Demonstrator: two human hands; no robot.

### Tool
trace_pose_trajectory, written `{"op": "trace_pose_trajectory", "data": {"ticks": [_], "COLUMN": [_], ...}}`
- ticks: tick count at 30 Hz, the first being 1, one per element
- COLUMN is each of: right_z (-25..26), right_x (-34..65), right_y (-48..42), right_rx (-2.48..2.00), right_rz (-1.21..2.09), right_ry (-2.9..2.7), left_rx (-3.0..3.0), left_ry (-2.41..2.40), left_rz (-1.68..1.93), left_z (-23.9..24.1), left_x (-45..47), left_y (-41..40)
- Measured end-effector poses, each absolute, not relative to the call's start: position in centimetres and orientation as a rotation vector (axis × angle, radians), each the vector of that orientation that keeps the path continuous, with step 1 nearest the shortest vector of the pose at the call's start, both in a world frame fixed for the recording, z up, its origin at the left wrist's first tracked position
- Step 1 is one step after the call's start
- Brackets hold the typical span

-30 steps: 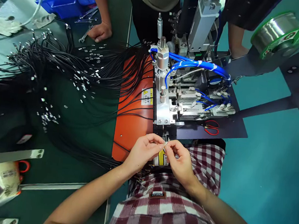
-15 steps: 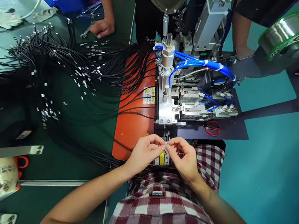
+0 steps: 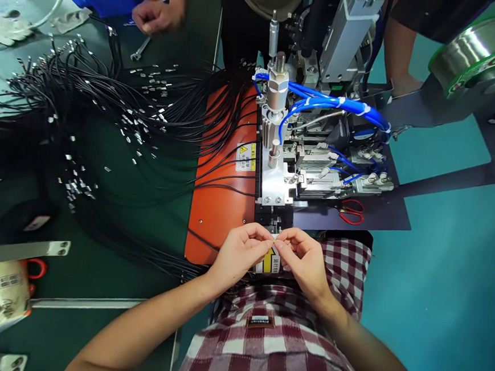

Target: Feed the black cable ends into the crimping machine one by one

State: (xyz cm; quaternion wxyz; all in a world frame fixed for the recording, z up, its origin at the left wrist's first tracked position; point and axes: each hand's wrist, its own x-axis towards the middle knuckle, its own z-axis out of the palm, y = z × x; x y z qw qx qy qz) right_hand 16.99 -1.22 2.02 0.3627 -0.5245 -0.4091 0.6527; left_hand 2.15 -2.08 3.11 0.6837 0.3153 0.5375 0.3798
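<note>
My left hand and my right hand meet fingertip to fingertip just in front of the machine. Both are closed in a pinch. A black cable crosses the orange plate and passes under my left hand, which grips its end; the part inside the fingers is hidden. Between the fingertips a tiny pale bit of thin wire shows, pinched by my right hand. Below the fingers lies a label with a yellow arrow.
The metal machine with blue air tubes stands ahead. Red-handled scissors lie to its right. Bundled black cables with metal tips cover the left bench. A solder spool is at upper right. A co-worker's hand is beyond.
My hands stay together, fingertips shifted very slightly. The co-worker's hand has lifted from the bench and moved left and away, toward the blue bin.
</note>
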Motion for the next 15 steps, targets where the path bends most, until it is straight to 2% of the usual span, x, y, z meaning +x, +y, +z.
{"op": "trace_pose_trajectory", "data": {"ticks": [15], "right_z": [1.63], "right_x": [16.75], "right_y": [-1.22], "right_rx": [-1.315], "right_rz": [1.708], "right_ry": [-0.991], "left_rx": [0.689], "left_ry": [1.207], "left_rz": [0.882], "left_z": [2.96], "left_x": [2.37], "left_y": [-2.32]}}
